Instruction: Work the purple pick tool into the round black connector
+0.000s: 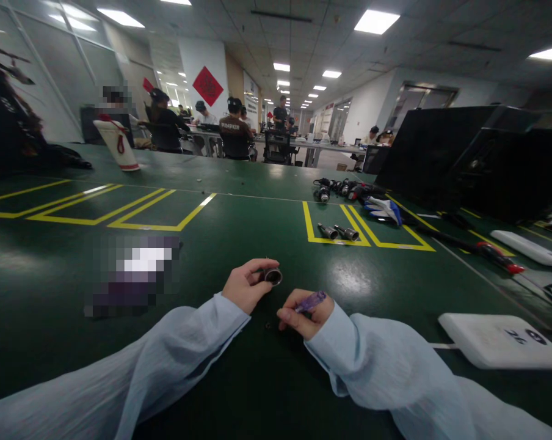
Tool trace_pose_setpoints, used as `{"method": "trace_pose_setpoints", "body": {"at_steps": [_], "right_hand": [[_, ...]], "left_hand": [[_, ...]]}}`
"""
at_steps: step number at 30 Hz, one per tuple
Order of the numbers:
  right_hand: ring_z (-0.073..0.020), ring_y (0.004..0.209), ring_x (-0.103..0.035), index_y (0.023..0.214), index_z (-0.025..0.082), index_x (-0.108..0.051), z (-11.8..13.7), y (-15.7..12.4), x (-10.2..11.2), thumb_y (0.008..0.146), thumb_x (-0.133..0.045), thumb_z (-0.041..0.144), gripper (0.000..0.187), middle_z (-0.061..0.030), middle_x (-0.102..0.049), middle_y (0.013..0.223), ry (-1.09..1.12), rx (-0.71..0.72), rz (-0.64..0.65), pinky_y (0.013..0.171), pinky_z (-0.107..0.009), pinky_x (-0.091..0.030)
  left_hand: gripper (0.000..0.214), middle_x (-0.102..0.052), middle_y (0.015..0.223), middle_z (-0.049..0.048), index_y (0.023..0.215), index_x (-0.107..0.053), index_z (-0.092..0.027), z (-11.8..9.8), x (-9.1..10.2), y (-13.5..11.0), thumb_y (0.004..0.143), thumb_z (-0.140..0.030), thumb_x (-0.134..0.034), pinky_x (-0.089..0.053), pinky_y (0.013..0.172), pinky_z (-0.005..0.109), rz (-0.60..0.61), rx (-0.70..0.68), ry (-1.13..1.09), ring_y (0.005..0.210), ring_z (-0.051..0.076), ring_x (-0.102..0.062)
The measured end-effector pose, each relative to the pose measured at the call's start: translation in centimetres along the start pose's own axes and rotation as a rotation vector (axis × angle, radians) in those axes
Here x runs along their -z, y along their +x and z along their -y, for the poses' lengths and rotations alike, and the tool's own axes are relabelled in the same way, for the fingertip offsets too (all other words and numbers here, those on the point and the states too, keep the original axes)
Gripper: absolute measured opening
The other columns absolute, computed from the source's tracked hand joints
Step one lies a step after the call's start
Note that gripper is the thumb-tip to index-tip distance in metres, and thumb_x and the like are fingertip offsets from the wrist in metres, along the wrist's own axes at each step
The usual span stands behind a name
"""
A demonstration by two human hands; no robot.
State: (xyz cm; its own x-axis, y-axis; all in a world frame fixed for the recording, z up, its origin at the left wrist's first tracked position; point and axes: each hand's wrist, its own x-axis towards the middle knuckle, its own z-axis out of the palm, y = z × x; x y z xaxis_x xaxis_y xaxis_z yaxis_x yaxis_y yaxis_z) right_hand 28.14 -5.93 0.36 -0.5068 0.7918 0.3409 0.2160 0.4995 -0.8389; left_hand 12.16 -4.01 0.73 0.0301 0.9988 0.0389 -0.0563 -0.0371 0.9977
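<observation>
Head camera looks forward and down over the table [239, 229]

Centre: metal part [278, 278], shiny rim; tool handle [311, 302], glossy translucent plastic. Tabletop [230, 229] smooth, semi-gloss. Sleeves [386, 351] matt, wrinkled cloth. Lower right: white box [484, 343], smooth plastic. Right of centre: sockets [349, 234], shiny metal.

Pale blue sleeves [386, 351], loose, wrinkled

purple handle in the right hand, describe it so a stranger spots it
Over the green table, follow the right light-blue sleeve to the right hand. The purple handle lies across that hand. Unlike the grey metal piece in the left hand, it is purple; unlike the blurred purplish patch at left, it is slim and held.
</observation>
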Motion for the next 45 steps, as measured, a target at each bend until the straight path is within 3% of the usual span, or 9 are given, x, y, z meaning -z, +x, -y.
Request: {"method": "trace_pose_setpoints", "body": {"at_steps": [5, 12, 20, 30, 40, 42, 45], "right_hand": [[-0.0100, 0.053, -0.055, 0.061, 0.017, -0.058, -0.4, 0.1, -0.1, 0.075, -0.050, 0.035, 0.024, -0.0020, -0.061, 0.059, 0.076, 0.050, -0.084, 0.050, -0.021, -0.043], [-0.0129, 0.060, -0.056, 0.069, 0.019, -0.061, -0.5, 0.4, 0.8, 0.077, -0.048, 0.029, 0.018, -0.0037, -0.064, 0.065, -0.157, 0.209, -0.293, 0.058, -0.026, -0.044], [-0.0129, 0.062, -0.058, 0.071, 0.019, -0.060, -1.2, 0.9, 0.6, 0.079, -0.047, 0.026, 0.016, -0.0036, -0.065, 0.065, -0.305, 0.369, -0.293, 0.062, -0.025, -0.044], [-0.0107, 0.061, -0.057, 0.073, 0.017, -0.058, -1.6, 1.0, 0.5, 0.077, -0.051, 0.022, 0.010, -0.0030, -0.064, 0.066, -0.324, 0.514, -0.284, 0.060, -0.022, -0.043], [-0.0116, 0.060, -0.055, 0.070, 0.017, -0.059, -1.0, 0.7, 0.4, 0.078, -0.047, 0.027, 0.017, -0.0033, -0.063, 0.064, -0.340, 0.436, -0.262, 0.060, -0.023, -0.044], [-0.0114, 0.056, -0.055, 0.066, 0.017, -0.059, -0.5, 0.5, 0.6, 0.078, -0.047, 0.028, 0.020, -0.0032, -0.062, 0.060, -0.271, 0.329, -0.326, 0.056, -0.023, -0.043], [-0.0096, 0.042, -0.053, 0.057, 0.017, -0.053, 0.0, 0.3, 0.9, 0.079, -0.045, 0.035, 0.030, -0.0009, -0.057, 0.047, -0.068, 0.018, -0.395, 0.045, -0.021, -0.041]], "left_hand": [[0.038, -0.068, 0.083, 0.0070, 0.089, -0.059, -0.012, -0.3, 0.2, 0.0, 0.052, -0.014, -0.065, -0.043, 0.084, 0.040, -0.015, 0.033, 0.013, 0.080, 0.022, -0.063], [0.039, -0.067, 0.087, 0.0078, 0.093, -0.058, -0.012, -0.3, 0.4, -0.1, 0.054, -0.012, -0.063, -0.045, 0.083, 0.040, 0.010, 0.010, 0.015, 0.080, 0.022, -0.063], [0.034, -0.062, 0.099, 0.0092, 0.088, -0.059, -0.011, -0.5, -0.2, -0.7, 0.054, -0.010, -0.060, -0.043, 0.088, 0.038, 0.029, -0.073, 0.026, 0.089, 0.021, -0.060], [0.017, -0.064, 0.088, 0.0074, 0.071, -0.060, -0.011, -0.3, -0.8, -0.7, 0.054, -0.012, -0.060, -0.048, 0.080, 0.035, -0.072, -0.112, 0.053, 0.080, 0.019, -0.062], [0.016, -0.064, 0.088, 0.0067, 0.069, -0.062, -0.011, 0.1, -0.6, -0.7, 0.053, -0.014, -0.060, -0.051, 0.076, 0.033, -0.086, -0.095, 0.072, 0.076, 0.019, -0.063], [0.017, -0.065, 0.086, 0.0064, 0.069, -0.062, -0.011, 0.2, -0.7, -0.6, 0.053, -0.014, -0.061, -0.050, 0.076, 0.034, -0.110, -0.095, 0.064, 0.075, 0.019, -0.063], [0.021, -0.065, 0.085, 0.0062, 0.073, -0.062, -0.012, 0.3, -0.6, -0.5, 0.053, -0.015, -0.062, -0.049, 0.079, 0.036, -0.133, -0.083, 0.059, 0.076, 0.020, -0.063]]}}
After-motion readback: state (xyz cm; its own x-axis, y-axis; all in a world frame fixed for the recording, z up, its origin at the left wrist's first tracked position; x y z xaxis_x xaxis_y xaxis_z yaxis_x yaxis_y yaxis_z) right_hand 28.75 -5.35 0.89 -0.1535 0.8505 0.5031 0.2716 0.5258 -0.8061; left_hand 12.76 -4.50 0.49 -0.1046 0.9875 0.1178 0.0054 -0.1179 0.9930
